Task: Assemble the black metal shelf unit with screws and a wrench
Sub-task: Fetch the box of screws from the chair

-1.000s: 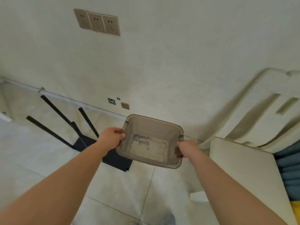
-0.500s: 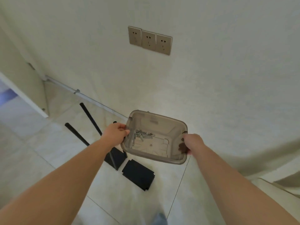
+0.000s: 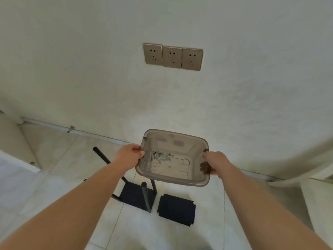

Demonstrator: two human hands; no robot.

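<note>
Nearest the camera, two bare forearms reaching forward over pale floor tiles [image 3: 59,179]. Between them, held in the air above the floor, a translucent grey-brown plastic tub [image 3: 191,180], rectangular with rounded corners and a rolled rim. Left hand [image 3: 128,156] curled over the tub's left rim, thumb on top; right hand [image 3: 215,164] gripping the right rim, fingertips visible as dark blurs through the wall. Inside the tub, toward its left side, a small heap of silver screws [image 3: 161,156] lying loose on the bottom; wrench not distinguishable among them. Below and beyond the tub, on the floor, the black metal shelf parts: a flat black panel [image 3: 176,209] to the right, a second black panel [image 3: 134,194] just beside it to the left, and round black tubular legs [image 3: 146,197] rising at angles from the latter, one long leg [image 3: 102,156] slanting away to the left. Farthest, a white wall [image 3: 90,78] bearing three bronze-coloured sockets [image 3: 173,57] in a row.
</note>
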